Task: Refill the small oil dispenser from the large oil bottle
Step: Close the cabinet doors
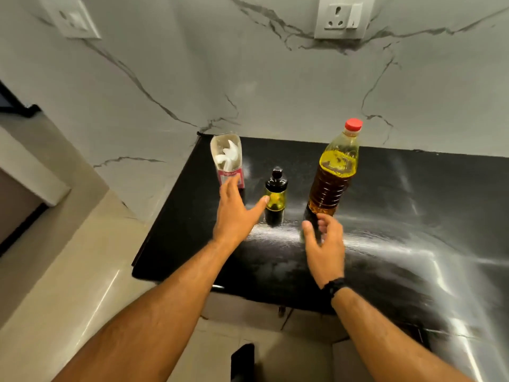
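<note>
- On the black surface (385,205), going from the left, the left hand (234,216) reaches out with fingers spread and straight; its grip is wide open and holds nothing, though the thumb tip looks to touch, or nearly touch, the dispenser's side.
- Just right of that hand stands the small oil dispenser (275,198), upright, black cap on, a little yellow oil showing in its clear middle. It looks light and rigid, probably smooth and perhaps oily, so a wrap around the body below the cap seems the safest hold.
- Further right, the large oil bottle (334,175) stands upright with its red cap (353,124) on, filled nearly to the shoulder. I judge it heavy, its thin ribbed plastic likely to give under a squeeze; the ribbed waist offers the best purchase.
- At the bottle's base, the right hand (326,244) has fingers loosely curled, its grip half open around nothing, close to the bottle; whether it touches is unclear.
</note>
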